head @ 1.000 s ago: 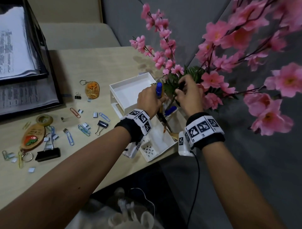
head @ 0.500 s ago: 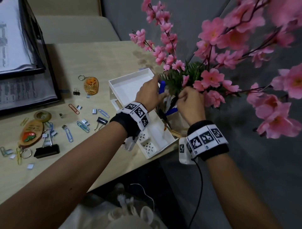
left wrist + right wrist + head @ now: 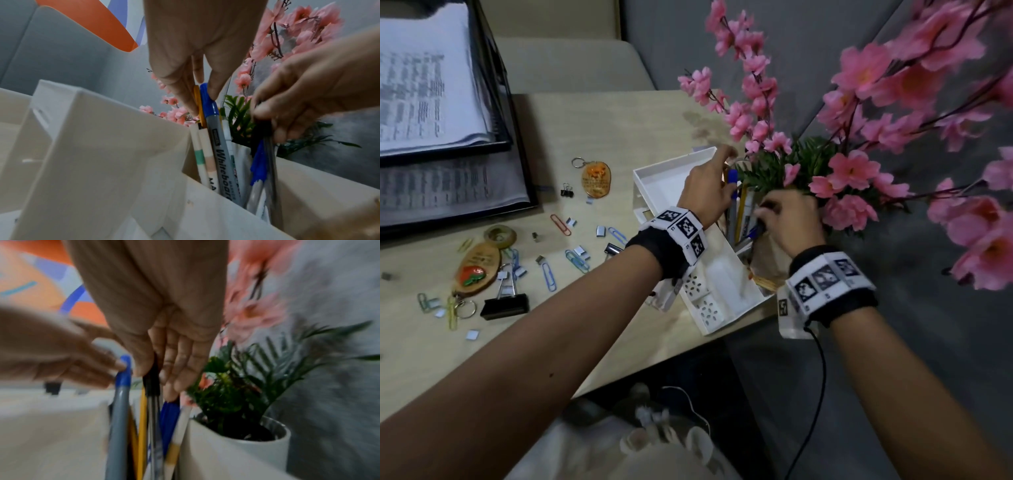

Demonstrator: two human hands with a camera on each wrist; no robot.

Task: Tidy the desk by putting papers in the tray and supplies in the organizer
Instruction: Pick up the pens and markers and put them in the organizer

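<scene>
A white desk organizer (image 3: pixel 661 178) (image 3: pixel 102 129) stands at the desk's right edge, its pen compartment holding several pens. My left hand (image 3: pixel 724 171) (image 3: pixel 202 100) pinches the blue cap of a grey whiteboard marker (image 3: pixel 732 192) (image 3: pixel 222 159) (image 3: pixel 119 410) that stands in that compartment. Just to the right, my right hand (image 3: pixel 765 217) (image 3: pixel 273 123) (image 3: pixel 156 374) pinches the black top of a thin black pen (image 3: pixel 269 162) (image 3: pixel 153 402) whose lower end is down among the other pens. Printed papers (image 3: pixel 424 85) lie in the black stacked tray (image 3: pixel 517 137) at the back left.
Paper clips, staples, a black binder clip (image 3: pixel 505 305), two keychains (image 3: pixel 595 180) (image 3: pixel 479 267) and a tape roll (image 3: pixel 500 234) lie scattered on the desk left of the organizer. A white pot (image 3: pixel 246 451) of pink blossoms (image 3: pixel 859 171) crowds the organizer's right side.
The blue-capped marker has gone down from above the organizer into the pen compartment with my left hand on it. My right hand has come down toward the compartment with the black pen.
</scene>
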